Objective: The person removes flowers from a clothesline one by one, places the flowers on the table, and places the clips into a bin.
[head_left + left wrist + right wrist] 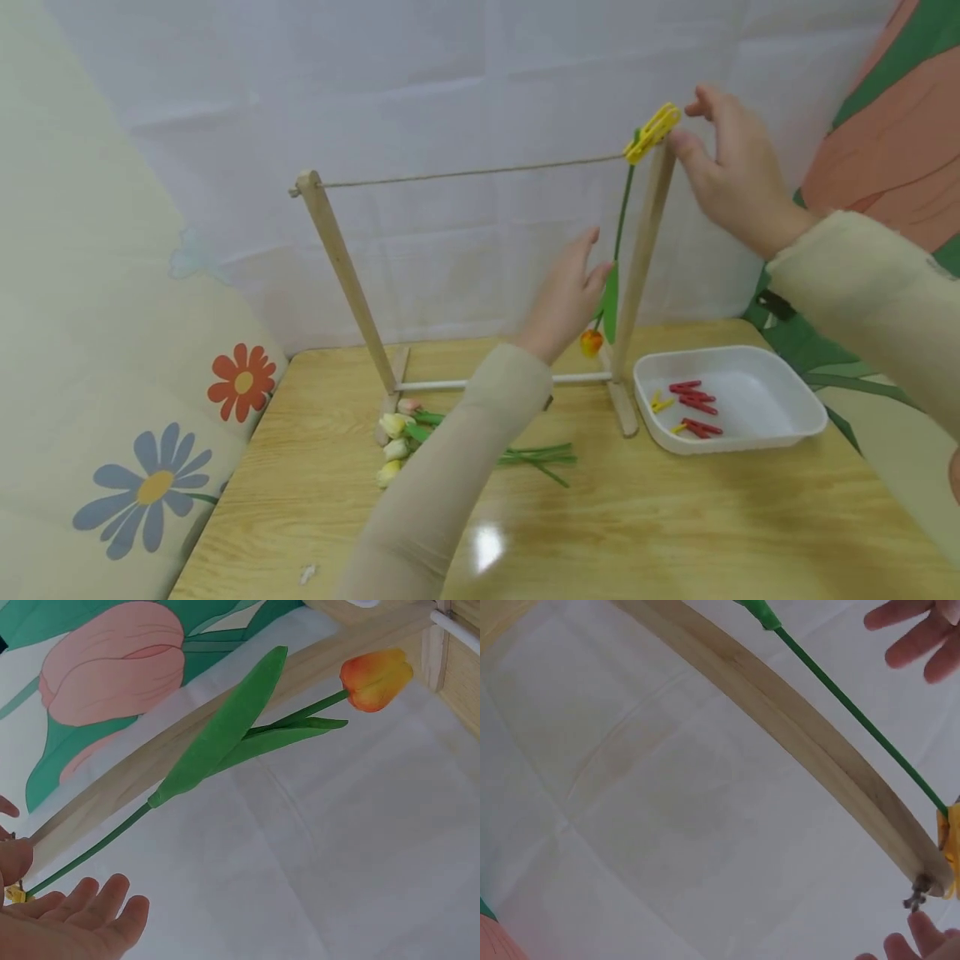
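Note:
An orange-yellow artificial tulip (591, 342) hangs bloom down from a twine line (480, 172). A yellow clothespin (652, 133) clips its green stem near the top of the right wooden post (647, 250). My right hand (738, 171) is just right of the clothespin, thumb and index finger spread apart. Lower down, my left hand (562, 304) is beside the hanging stem and leaf, holding nothing. The left wrist view shows its fingers extended near the stem, with the whole bloom (376, 679) and leaves (225, 739) beyond.
Several pale tulips (395, 450) lie on the wooden table (675, 525), partly hidden behind my left forearm. At the right, a white tray (772, 400) contains red clothespins (697, 404) and yellow ones (660, 403). The frame's left post (345, 275) stands opposite, joined by a white crossbar (431, 386).

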`<act>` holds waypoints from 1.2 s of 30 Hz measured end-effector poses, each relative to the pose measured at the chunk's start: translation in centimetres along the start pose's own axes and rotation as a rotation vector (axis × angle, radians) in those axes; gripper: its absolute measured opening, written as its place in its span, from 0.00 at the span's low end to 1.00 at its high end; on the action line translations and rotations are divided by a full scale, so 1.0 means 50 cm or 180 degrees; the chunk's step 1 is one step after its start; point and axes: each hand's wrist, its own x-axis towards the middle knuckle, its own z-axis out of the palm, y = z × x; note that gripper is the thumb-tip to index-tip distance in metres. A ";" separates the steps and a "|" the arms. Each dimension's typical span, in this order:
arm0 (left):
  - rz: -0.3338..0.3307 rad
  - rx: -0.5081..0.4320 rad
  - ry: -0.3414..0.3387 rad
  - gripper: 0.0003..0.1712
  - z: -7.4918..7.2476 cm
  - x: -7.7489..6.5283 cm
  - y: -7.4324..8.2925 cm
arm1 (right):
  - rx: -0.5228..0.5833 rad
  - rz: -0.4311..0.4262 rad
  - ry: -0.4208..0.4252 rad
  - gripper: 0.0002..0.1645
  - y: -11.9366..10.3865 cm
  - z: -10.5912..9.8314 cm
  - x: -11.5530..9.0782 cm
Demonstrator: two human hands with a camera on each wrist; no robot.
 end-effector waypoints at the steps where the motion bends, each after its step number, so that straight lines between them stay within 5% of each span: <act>1: -0.0020 0.0024 -0.0003 0.30 0.002 0.006 0.002 | 0.0038 0.0095 -0.0058 0.33 0.000 -0.002 0.007; 7: -0.0110 -0.0019 0.0023 0.33 0.010 0.050 0.021 | 0.0311 0.0353 -0.0348 0.30 0.003 -0.007 0.035; 13: -0.0128 -0.0567 0.0021 0.31 0.021 0.074 0.021 | 0.0451 0.0430 -0.0548 0.29 0.007 -0.004 0.039; 20: 0.0025 -0.0860 0.0183 0.27 0.033 0.081 0.012 | 0.0641 0.0465 -0.0370 0.22 0.009 0.002 0.044; 28: -0.0111 -0.1032 0.0523 0.14 0.046 0.081 0.013 | 0.1325 0.0556 -0.0388 0.09 0.013 -0.006 0.051; 36: -0.0286 -0.1269 0.0685 0.09 0.037 0.076 0.006 | 0.2021 0.0442 0.0011 0.06 0.010 -0.007 0.041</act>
